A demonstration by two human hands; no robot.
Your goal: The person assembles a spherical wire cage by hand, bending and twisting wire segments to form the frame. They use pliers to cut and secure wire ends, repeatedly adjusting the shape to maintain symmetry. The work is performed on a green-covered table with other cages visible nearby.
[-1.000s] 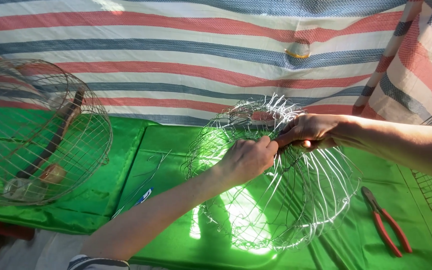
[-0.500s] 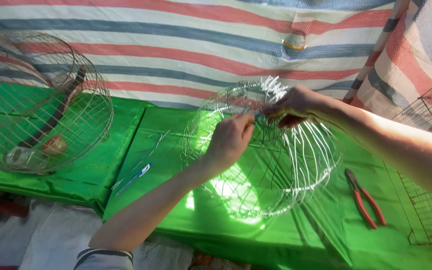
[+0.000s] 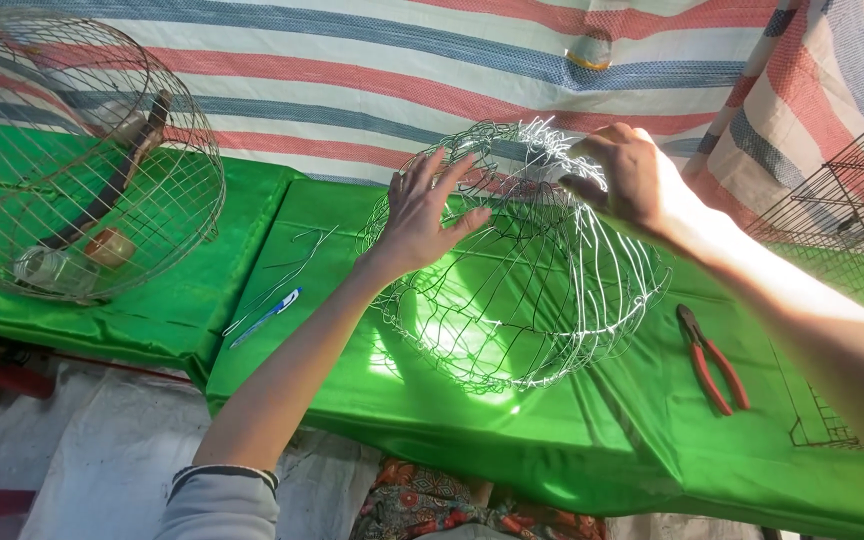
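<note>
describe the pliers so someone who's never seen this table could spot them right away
Start at the green cloth-covered table in front of the striped tarp. The right hand and left hand hold a silvery wire basket in the middle; just right of it the pliers lie flat on the cloth. Their red handles and dark jaws set them apart from the bare wire around them.

Makeshift outdoor workshop for wire cage making. Striped tarpaulin in red, blue and white hung as the back wall, strong sunlight fell across it. Worktop was covered in shiny green cloth. A finished domed wire cage stood at left, a half-woven wire frame in the middle, red-handled pliers and loose wire pieces lay nearby. Wire mesh panels stood at right.
</note>
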